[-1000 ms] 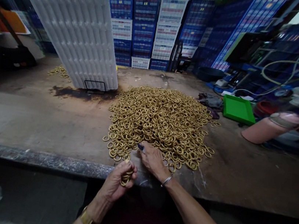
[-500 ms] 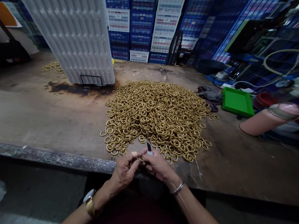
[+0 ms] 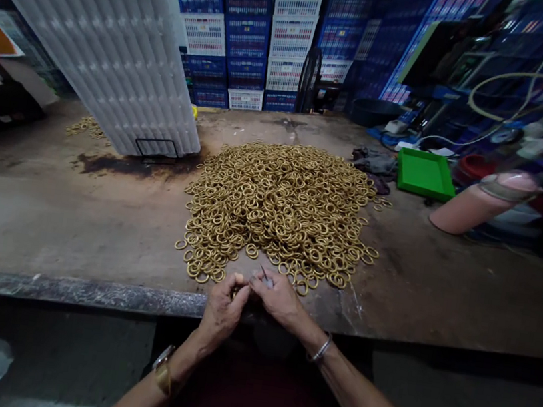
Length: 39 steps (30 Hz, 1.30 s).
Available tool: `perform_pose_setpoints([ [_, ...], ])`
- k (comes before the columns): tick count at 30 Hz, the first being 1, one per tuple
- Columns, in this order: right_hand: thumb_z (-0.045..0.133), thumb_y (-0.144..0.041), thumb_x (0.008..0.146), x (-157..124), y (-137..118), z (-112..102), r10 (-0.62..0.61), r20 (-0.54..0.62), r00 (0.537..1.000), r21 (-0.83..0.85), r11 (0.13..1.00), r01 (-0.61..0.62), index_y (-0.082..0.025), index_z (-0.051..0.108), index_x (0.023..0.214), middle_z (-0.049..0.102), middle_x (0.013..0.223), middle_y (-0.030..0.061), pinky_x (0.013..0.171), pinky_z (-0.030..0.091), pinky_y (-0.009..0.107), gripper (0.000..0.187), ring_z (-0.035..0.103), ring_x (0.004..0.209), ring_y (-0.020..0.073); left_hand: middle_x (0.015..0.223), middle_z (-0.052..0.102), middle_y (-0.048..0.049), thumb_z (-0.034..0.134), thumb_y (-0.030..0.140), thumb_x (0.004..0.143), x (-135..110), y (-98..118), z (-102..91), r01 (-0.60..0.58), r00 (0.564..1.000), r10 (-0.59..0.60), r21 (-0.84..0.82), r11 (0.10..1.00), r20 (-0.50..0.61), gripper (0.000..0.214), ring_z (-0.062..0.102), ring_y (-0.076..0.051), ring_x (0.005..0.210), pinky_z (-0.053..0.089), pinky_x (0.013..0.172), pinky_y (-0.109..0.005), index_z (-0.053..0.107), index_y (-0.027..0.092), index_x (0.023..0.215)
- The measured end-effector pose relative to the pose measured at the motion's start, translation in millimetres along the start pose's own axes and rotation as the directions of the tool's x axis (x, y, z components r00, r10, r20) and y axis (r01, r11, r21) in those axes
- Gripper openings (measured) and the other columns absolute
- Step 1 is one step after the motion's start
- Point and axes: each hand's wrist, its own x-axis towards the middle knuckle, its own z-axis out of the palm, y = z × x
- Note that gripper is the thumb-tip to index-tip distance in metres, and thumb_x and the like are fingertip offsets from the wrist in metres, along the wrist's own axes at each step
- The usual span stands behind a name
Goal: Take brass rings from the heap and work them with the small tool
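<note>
A heap of brass-coloured rings (image 3: 281, 205) is spread over the worktable (image 3: 96, 226) in front of me. At the table's near edge my left hand (image 3: 226, 301) is closed, its fingers and thumb pinching a ring (image 3: 236, 290) that shows only in part. Close against it, my right hand (image 3: 278, 299) is closed around a small knife (image 3: 265, 275), its thin dark blade pointing up and away from me. The fingertips of both hands meet at the ring. Most of the knife's handle is hidden in the palm.
Clear plastic tubes (image 3: 120, 54) stand stacked in a black wire holder at the left. A green tray (image 3: 426, 174), a pink bottle (image 3: 484, 201) and dark cloth (image 3: 374, 162) lie at the right. Blue and white crates (image 3: 292, 38) rise behind the table.
The knife has turned in my right hand, so its blade now shows narrow instead of broad. Both hands stay together at the ring. The whole view has shifted slightly.
</note>
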Motion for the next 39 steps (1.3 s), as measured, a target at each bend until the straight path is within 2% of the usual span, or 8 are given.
perform_pose_setpoints([
  [5, 0.05, -0.03, 0.071, 1, 1, 1, 0.048, 0.034, 0.998, 0.044, 0.998, -0.05, -0.017, 0.049, 0.062, 0.04, 0.049, -0.0071, 0.043, 0.026, 0.018, 0.016, 0.032, 0.044, 0.0054, 0.049, 0.045, 0.0044, 0.054, 0.042, 0.076, -1, 2, -3.2, 0.279, 0.94, -0.264, -0.042, 0.959, 0.216, 0.028, 0.037, -0.007, 0.041, 0.028, 0.041, -0.019, 0.054, 0.016, 0.066],
  [9, 0.045, -0.036, 0.076, 3, 8, 0, 0.077, 0.072, 0.994, 0.124, 0.989, -0.086, -0.017, 0.051, 0.068, 0.044, 0.049, -0.0066, 0.039, 0.025, 0.018, 0.022, 0.033, 0.039, 0.0055, 0.056, 0.046, 0.0045, 0.058, 0.045, 0.073, -3, 3, -2.9, 0.379, 0.91, -0.315, -0.228, 0.897, 0.271, 0.03, 0.037, -0.005, 0.041, 0.027, 0.039, -0.017, 0.051, 0.016, 0.067],
  [14, 0.044, -0.027, 0.077, 2, 16, -6, -0.115, -0.078, 0.99, -0.23, 0.969, 0.094, -0.017, 0.055, 0.067, 0.05, 0.053, -0.0028, 0.049, 0.031, 0.019, 0.018, 0.042, 0.049, 0.0086, 0.061, 0.05, 0.0036, 0.06, 0.043, 0.073, -3, 2, 0.7, 0.381, 0.921, -0.332, -0.292, 0.877, 0.205, 0.028, 0.04, -0.005, 0.043, 0.027, 0.038, -0.015, 0.051, 0.017, 0.075],
  [20, 0.043, -0.014, 0.075, -12, 10, -4, -0.266, 0.134, 0.955, -0.572, 0.766, 0.294, -0.019, 0.056, 0.073, 0.058, 0.064, -0.0003, 0.054, 0.028, 0.021, 0.014, 0.047, 0.057, 0.0105, 0.054, 0.047, 0.0044, 0.057, 0.045, 0.075, -3, 1, 1.7, 0.292, 0.951, -0.262, -0.195, 0.936, 0.164, 0.029, 0.038, -0.005, 0.042, 0.028, 0.039, -0.015, 0.052, 0.016, 0.071],
  [26, 0.042, -0.013, 0.074, -13, 6, 1, -0.208, 0.153, 0.966, -0.699, 0.668, 0.255, -0.019, 0.056, 0.078, 0.061, 0.068, 0.0015, 0.054, 0.026, 0.023, 0.015, 0.051, 0.06, 0.0123, 0.048, 0.044, 0.0057, 0.055, 0.045, 0.076, -2, 0, -0.1, 0.265, 0.961, -0.254, -0.107, 0.958, 0.113, 0.03, 0.036, -0.005, 0.039, 0.028, 0.039, -0.015, 0.051, 0.016, 0.068],
  [31, 0.043, -0.015, 0.076, -3, 8, 0, -0.128, 0.12, 0.985, -0.791, 0.587, 0.172, -0.019, 0.058, 0.089, 0.065, 0.075, 0.0042, 0.057, 0.029, 0.024, 0.02, 0.056, 0.067, 0.0147, 0.053, 0.048, 0.0044, 0.057, 0.045, 0.075, -12, 3, -5.6, 0.326, 0.942, -0.302, -0.191, 0.926, 0.147, 0.031, 0.038, -0.004, 0.04, 0.027, 0.038, -0.015, 0.05, 0.017, 0.067],
  [35, 0.041, -0.017, 0.078, 11, 3, -7, -0.158, 0.042, 0.987, -0.824, 0.553, 0.124, -0.018, 0.055, 0.102, 0.066, 0.082, 0.0061, 0.063, 0.032, 0.024, 0.027, 0.059, 0.074, 0.0158, 0.058, 0.049, 0.0039, 0.059, 0.043, 0.075, -24, 10, -10.5, 0.432, 0.886, -0.323, -0.334, 0.838, 0.334, 0.027, 0.038, -0.004, 0.04, 0.027, 0.036, -0.015, 0.051, 0.017, 0.073],
  [39, 0.042, -0.021, 0.081, 27, -7, -4, -0.219, -0.032, 0.975, -0.83, 0.549, 0.096, -0.019, 0.053, 0.097, 0.065, 0.087, 0.0051, 0.063, 0.032, 0.024, 0.02, 0.059, 0.077, 0.016, 0.069, 0.055, 0.001, 0.063, 0.04, 0.073, -23, 6, -12.8, 0.505, 0.861, -0.362, -0.516, 0.691, 0.357, 0.027, 0.042, -0.004, 0.045, 0.029, 0.036, -0.014, 0.048, 0.016, 0.073],
])
